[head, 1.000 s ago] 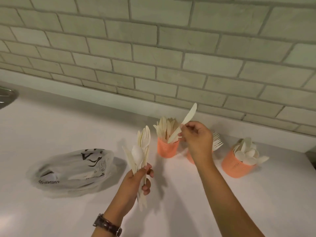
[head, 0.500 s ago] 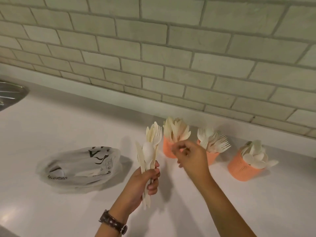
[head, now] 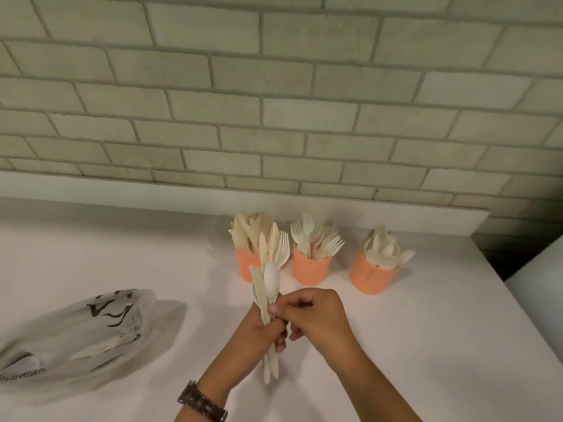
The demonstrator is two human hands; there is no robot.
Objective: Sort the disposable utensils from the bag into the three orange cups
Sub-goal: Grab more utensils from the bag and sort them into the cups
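My left hand (head: pixel 259 339) grips an upright bundle of cream utensils (head: pixel 269 269), a spoon, forks and knives mixed. My right hand (head: pixel 316 315) has come to the bundle and pinches a utensil in it near the spoon's neck. Three orange cups stand in a row behind: the left cup (head: pixel 247 266) holds knives, the middle cup (head: pixel 311 269) holds forks, the right cup (head: pixel 373 277) holds spoons. A grey plastic bag (head: pixel 79 339) with black print lies on the white counter at the left.
The white counter (head: pixel 426 345) ends at a tiled wall behind the cups. Its right edge drops off beside a white surface (head: pixel 539 287) at the far right. A watch (head: pixel 202 403) sits on my left wrist.
My right hand dropped the knife into the left cup, then came back down to the bundle in my left hand and took hold of a utensil there. The view shifted left.
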